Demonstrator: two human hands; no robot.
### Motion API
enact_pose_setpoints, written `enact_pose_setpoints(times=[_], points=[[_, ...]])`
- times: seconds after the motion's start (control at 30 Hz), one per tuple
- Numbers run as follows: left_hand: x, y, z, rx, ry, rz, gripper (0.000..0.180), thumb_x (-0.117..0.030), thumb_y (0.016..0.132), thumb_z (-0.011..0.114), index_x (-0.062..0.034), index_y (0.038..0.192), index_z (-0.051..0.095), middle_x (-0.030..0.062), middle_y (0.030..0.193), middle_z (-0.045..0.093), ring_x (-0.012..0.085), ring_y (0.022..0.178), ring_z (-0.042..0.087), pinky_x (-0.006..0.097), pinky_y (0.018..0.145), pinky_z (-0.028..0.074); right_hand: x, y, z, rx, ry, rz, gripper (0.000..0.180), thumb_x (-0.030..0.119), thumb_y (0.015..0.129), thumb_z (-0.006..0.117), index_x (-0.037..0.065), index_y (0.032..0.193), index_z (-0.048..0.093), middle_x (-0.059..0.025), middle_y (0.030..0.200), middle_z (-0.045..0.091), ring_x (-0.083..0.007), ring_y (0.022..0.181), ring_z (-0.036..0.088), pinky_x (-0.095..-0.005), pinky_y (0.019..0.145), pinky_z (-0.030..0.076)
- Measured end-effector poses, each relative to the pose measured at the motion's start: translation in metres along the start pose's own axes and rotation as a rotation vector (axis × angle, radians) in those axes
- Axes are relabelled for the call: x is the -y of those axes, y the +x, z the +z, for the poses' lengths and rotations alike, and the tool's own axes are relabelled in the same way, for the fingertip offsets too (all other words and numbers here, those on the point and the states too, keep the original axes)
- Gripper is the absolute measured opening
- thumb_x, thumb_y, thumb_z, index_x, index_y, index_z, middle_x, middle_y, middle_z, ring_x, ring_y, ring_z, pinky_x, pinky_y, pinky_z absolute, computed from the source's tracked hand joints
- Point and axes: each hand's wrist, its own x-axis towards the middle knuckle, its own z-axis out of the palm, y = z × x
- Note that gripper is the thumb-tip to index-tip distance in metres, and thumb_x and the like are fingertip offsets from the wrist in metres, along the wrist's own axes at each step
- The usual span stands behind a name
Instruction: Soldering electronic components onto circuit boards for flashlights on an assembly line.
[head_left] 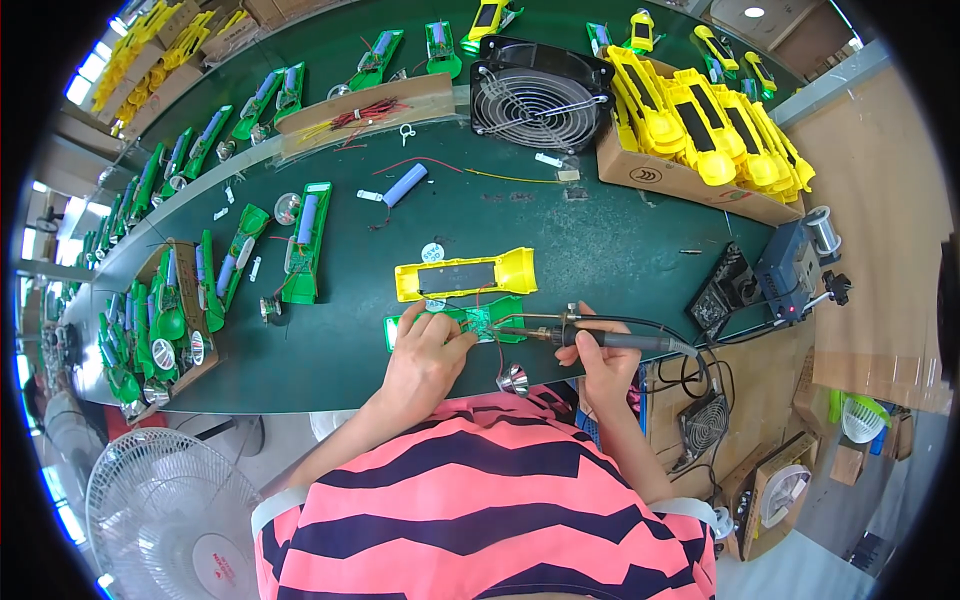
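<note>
1. Head view: the green casing lies on the table before the person, long axis running left to right.
2. The yellow casing lies just beyond, nearly parallel.
3. The left hand curls over the green casing's left part; its exact hold cannot be told.
4. The right hand grasps the soldering iron, tip leftward, toward the circuit board.

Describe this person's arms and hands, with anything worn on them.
The left hand and right hand are bare, with no gloves, and both forearms are uncovered. The short sleeves match the pink top with its dark zigzag bands, and end in a pale trim.
</note>
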Motion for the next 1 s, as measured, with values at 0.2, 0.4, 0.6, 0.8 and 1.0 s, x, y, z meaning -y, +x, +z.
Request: enact_pose_setpoints(times=[0.2, 0.4, 0.6, 0.8, 1.0], points=[[0.0, 0.001, 0.0, 0.0, 0.006, 0.005, 0.021, 0.001, 0.063, 0.062, -0.0075, 0.082, 0.062, 0.0046, 0.073, 0.048, 0.0204, 0.072, 0.053, 0.045, 0.088, 0.038, -0.003, -0.003, 0.003, 0.021, -0.045, -0.001, 0.02, 0.002, 0.081, 0.057, -0.008, 0.097, 0.051, -0.0217, 0.104, 0.054, -0.0169, 0.065, 0.063, -0.0227, 0.054, 0.052], [0.0, 0.001, 0.001, 0.0, 0.002, 0.002, 0.022, 0.002, 0.062, 0.062, -0.0071, 0.082, 0.062, 0.0045, 0.073, 0.048, 0.0202, 0.072, 0.053, 0.045, 0.088, 0.038, -0.005, 0.001, 0.005, -0.001, -0.048, -0.019, 0.021, 0.003, 0.081, 0.054, -0.007, 0.1, 0.05, -0.017, 0.085, 0.06, -0.0167, 0.058, 0.061, -0.0234, 0.051, 0.05], [0.0, 0.001, 0.001, 0.003, 0.003, 0.001, 0.021, 0.001, 0.063, 0.062, -0.007, 0.082, 0.062, 0.0049, 0.073, 0.048, 0.0205, 0.073, 0.053, 0.046, 0.088, 0.038, -0.005, 0.003, 0.006, 0.015, 0.0, -0.045, 0.022, 0.003, 0.082, 0.054, -0.007, 0.101, 0.049, -0.0177, 0.085, 0.06, -0.0172, 0.059, 0.061, -0.0246, 0.052, 0.051], [0.0, 0.001, -0.001, 0.009, 0.001, -0.005, 0.021, 0.001, 0.064, 0.063, -0.007, 0.083, 0.062, 0.0049, 0.073, 0.048, 0.0203, 0.072, 0.053, 0.046, 0.088, 0.037, -0.001, 0.002, 0.003, 0.027, 0.024, -0.043, 0.018, 0.002, 0.082, 0.055, -0.008, 0.097, 0.051, -0.0219, 0.102, 0.054, -0.0185, 0.067, 0.063, -0.0241, 0.055, 0.053], [-0.002, -0.001, 0.0, 0.009, 0.026, 0.002, 0.02, 0.0, 0.065, 0.063, -0.0072, 0.083, 0.062, 0.0043, 0.074, 0.048, 0.0197, 0.072, 0.051, 0.046, 0.089, 0.036, -0.002, -0.001, -0.002, 0.001, 0.004, -0.047, 0.017, 0.0, 0.081, 0.054, -0.008, 0.096, 0.051, -0.0241, 0.106, 0.052, -0.0187, 0.067, 0.063, -0.0241, 0.054, 0.053]])
